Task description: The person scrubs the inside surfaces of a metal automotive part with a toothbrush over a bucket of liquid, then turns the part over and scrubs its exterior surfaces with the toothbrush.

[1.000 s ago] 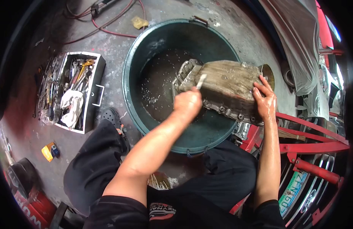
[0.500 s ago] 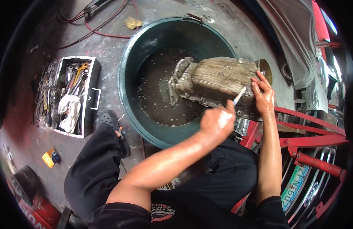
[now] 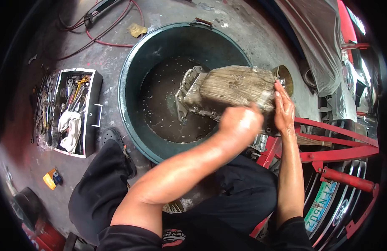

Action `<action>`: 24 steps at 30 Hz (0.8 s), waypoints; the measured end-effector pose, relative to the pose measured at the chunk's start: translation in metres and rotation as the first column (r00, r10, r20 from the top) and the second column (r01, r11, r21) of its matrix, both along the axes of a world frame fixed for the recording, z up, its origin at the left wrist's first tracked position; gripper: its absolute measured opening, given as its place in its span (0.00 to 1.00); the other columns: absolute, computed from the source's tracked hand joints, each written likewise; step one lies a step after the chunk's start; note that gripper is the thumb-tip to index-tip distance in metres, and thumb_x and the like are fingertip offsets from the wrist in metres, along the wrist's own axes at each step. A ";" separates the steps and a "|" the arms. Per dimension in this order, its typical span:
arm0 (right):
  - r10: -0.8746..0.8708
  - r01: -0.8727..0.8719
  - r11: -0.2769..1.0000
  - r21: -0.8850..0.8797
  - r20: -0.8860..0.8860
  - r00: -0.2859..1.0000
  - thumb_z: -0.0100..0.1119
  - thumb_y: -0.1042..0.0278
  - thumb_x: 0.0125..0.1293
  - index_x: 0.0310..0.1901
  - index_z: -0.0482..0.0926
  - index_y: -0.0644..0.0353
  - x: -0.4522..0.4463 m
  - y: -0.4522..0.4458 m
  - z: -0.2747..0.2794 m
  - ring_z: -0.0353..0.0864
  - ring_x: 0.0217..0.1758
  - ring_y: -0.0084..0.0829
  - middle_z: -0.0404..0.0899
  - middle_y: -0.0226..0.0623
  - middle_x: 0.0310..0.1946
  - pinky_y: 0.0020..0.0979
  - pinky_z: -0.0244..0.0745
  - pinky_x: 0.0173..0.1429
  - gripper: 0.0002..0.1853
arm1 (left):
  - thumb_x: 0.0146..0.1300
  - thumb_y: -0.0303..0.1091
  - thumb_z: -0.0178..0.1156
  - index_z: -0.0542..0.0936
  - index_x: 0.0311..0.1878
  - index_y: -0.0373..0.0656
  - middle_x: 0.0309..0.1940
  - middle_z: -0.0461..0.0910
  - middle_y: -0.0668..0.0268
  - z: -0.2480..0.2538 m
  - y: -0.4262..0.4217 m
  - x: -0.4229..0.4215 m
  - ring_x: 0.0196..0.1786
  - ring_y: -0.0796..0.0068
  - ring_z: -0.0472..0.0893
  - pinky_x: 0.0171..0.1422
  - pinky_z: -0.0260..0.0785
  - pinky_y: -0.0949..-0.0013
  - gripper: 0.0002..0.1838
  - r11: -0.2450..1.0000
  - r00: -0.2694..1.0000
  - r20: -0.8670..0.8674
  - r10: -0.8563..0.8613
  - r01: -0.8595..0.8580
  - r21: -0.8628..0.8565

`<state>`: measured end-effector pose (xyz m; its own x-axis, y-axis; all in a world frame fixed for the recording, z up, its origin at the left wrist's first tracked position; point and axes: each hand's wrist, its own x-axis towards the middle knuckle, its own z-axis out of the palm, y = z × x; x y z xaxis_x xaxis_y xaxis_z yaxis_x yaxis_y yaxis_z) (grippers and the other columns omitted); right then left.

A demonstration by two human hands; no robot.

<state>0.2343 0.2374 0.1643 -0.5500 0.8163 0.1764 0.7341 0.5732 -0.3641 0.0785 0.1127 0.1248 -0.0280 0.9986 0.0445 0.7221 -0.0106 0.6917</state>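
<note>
A grimy metal oil pan [image 3: 233, 85] rests tilted over the right side of a green tub [image 3: 127, 108], its holed flange end inside the rim. Wrapped closed, my left hand [image 3: 241, 121] grips a small brush with a pale tip [image 3: 266, 95] against the pan's side; motion smears both. My right hand [image 3: 283, 108] holds the pan's right end, fingers straight and pressed together along it, wet and shiny. Dark water with suds [image 3: 160, 96] lies in the tub's bottom.
A toolbox [image 3: 89, 108] full of wrenches and a white rag stands left. A red metal frame [image 3: 340, 152] and a licence plate [image 3: 323, 205] are at right. Red hose [image 3: 114, 44] lies at the back; a yellow box [image 3: 52, 179] sits on the floor. A basin [image 3: 285, 77] stands behind the pan.
The view has shifted, so most things sit slightly further left. The brush has moved a little up the pan's side, and my right hand's fingers have drawn together.
</note>
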 end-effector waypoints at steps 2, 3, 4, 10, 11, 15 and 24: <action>0.004 -0.004 1.000 -0.003 0.010 1.000 0.47 0.63 0.75 0.62 0.75 0.64 0.000 0.000 0.002 0.69 0.71 0.39 0.70 0.42 0.67 0.34 0.60 0.74 0.20 | 0.69 0.34 0.45 0.80 0.44 0.33 0.28 0.84 0.50 -0.002 0.010 0.006 0.29 0.54 0.86 0.33 0.78 0.53 0.16 1.000 1.000 0.026 -0.011 0.010 0.017; 0.007 -0.008 1.000 0.023 0.040 0.999 0.47 0.63 0.75 0.62 0.74 0.64 0.001 -0.002 0.002 0.69 0.71 0.39 0.70 0.42 0.68 0.34 0.60 0.74 0.20 | 0.69 0.34 0.45 0.80 0.43 0.35 0.28 0.85 0.52 -0.027 0.018 -0.010 0.29 0.54 0.85 0.33 0.79 0.54 0.16 0.994 0.995 -0.031 0.093 -0.094 -0.057; 0.002 -0.006 0.998 0.056 0.061 0.998 0.47 0.63 0.75 0.63 0.74 0.64 0.001 -0.003 0.003 0.68 0.71 0.39 0.70 0.42 0.68 0.34 0.60 0.74 0.21 | 0.69 0.33 0.45 0.80 0.42 0.35 0.28 0.85 0.53 -0.086 0.041 -0.027 0.29 0.55 0.86 0.33 0.79 0.55 0.15 0.975 0.991 0.023 0.130 -0.123 -0.183; -0.015 0.011 0.999 0.044 0.084 0.996 0.48 0.65 0.73 0.63 0.74 0.65 -0.004 0.001 0.002 0.68 0.71 0.39 0.69 0.41 0.68 0.34 0.60 0.74 0.21 | 0.64 0.36 0.50 0.81 0.43 0.35 0.28 0.85 0.51 -0.008 0.015 -0.002 0.30 0.56 0.86 0.36 0.79 0.56 0.16 0.996 1.000 -0.017 -0.001 0.003 0.090; -0.019 0.014 0.999 0.043 0.106 0.994 0.49 0.66 0.72 0.62 0.74 0.65 0.000 -0.003 0.004 0.68 0.71 0.39 0.69 0.41 0.68 0.34 0.60 0.74 0.21 | 0.65 0.36 0.49 0.82 0.43 0.37 0.27 0.85 0.53 -0.033 0.028 -0.014 0.30 0.57 0.87 0.36 0.79 0.56 0.15 0.995 0.995 -0.030 0.097 -0.097 -0.002; -0.029 0.024 0.998 0.051 0.104 0.994 0.49 0.69 0.70 0.62 0.74 0.66 -0.004 -0.002 0.004 0.68 0.71 0.40 0.70 0.43 0.68 0.34 0.60 0.74 0.20 | 0.69 0.37 0.46 0.83 0.39 0.42 0.30 0.86 0.54 -0.033 0.043 -0.028 0.32 0.57 0.87 0.37 0.80 0.56 0.16 0.998 0.998 -0.044 0.053 -0.054 -0.043; -0.010 0.003 0.998 0.070 0.100 0.995 0.50 0.71 0.69 0.61 0.75 0.65 -0.006 -0.004 0.004 0.69 0.71 0.40 0.70 0.43 0.67 0.34 0.61 0.73 0.20 | 0.67 0.33 0.46 0.78 0.48 0.33 0.31 0.85 0.53 -0.008 0.052 -0.012 0.33 0.56 0.87 0.38 0.79 0.54 0.17 0.999 0.999 -0.031 -0.030 0.031 0.044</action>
<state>0.2282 0.2338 0.1678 -0.5626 0.8074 0.1777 0.7685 0.5900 -0.2477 0.0662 0.1649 0.1166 0.0047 0.9960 0.0895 0.7413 -0.0635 0.6682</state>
